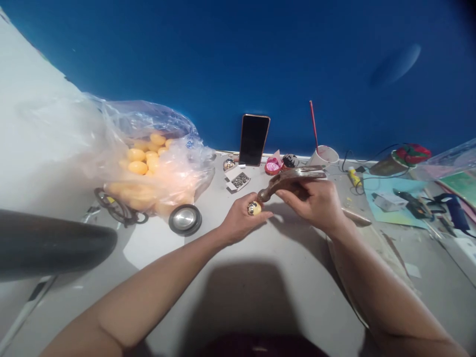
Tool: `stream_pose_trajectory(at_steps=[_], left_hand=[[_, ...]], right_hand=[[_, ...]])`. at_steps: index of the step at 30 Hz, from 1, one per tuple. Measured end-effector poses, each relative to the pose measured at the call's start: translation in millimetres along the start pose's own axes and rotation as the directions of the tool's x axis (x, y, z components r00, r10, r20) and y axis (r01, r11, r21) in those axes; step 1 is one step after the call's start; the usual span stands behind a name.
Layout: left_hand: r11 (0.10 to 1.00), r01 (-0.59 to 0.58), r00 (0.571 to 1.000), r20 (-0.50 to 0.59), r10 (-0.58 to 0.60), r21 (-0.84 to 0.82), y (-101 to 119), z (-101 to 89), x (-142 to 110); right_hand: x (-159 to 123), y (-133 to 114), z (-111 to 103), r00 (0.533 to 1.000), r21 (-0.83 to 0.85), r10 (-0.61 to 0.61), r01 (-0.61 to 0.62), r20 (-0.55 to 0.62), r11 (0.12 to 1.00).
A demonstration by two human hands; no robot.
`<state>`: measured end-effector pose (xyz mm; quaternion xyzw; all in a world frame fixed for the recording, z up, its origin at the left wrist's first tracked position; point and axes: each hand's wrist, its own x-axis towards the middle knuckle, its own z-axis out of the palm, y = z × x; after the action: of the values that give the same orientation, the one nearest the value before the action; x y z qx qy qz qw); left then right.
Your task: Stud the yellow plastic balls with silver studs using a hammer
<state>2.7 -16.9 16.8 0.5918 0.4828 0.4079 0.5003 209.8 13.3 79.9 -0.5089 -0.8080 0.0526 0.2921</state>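
My left hand (238, 220) grips a small yellow plastic egg (256, 210) partly covered with shiny metal tacks. My right hand (318, 206) is closed around a worn claw hammer (284, 181), held close up at its head. The hammer's striking face sits right at the egg's upper edge; whether they touch I cannot tell. Part of the wooden handle (356, 217) shows past my right wrist. Just beyond my left hand lies an open white box of metal tacks (240, 181).
A clear plastic bag (174, 129) of yellow eggs (137, 161) fills the left. A round black-rimmed metal object (185, 219) lies before it. At the back are a phone (255, 140), a tack-covered ball (228, 164) and a white cup (324, 155). A glue gun (457, 213) lies right.
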Motion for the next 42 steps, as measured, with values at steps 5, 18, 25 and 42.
stream_pose_trajectory(at_steps=[5, 18, 25, 42], left_hand=[[1.0, 0.013, 1.0, -0.011, -0.013, -0.011, 2, -1.3, -1], [0.92, 0.012, 1.0, 0.01, -0.009, -0.391, -14, -1.8, 4], [0.931, 0.063, 0.998, 0.036, -0.054, -0.359, -12, -1.1, 5], [0.972, 0.021, 0.999, -0.037, -0.03, -0.235, -14, 1.4, 5]], right_hand=[[7, 8, 9, 0.982, -0.281, 0.172, -0.143, 0.083, 0.949], [12, 21, 18, 0.876, -0.274, 0.135, -0.003, 0.462, 0.962], [14, 28, 20, 0.796, -0.183, 0.065, 0.058, 0.602, 0.981], [8, 24, 25, 0.846, -0.029, -0.017, 0.037, 0.532, 0.999]])
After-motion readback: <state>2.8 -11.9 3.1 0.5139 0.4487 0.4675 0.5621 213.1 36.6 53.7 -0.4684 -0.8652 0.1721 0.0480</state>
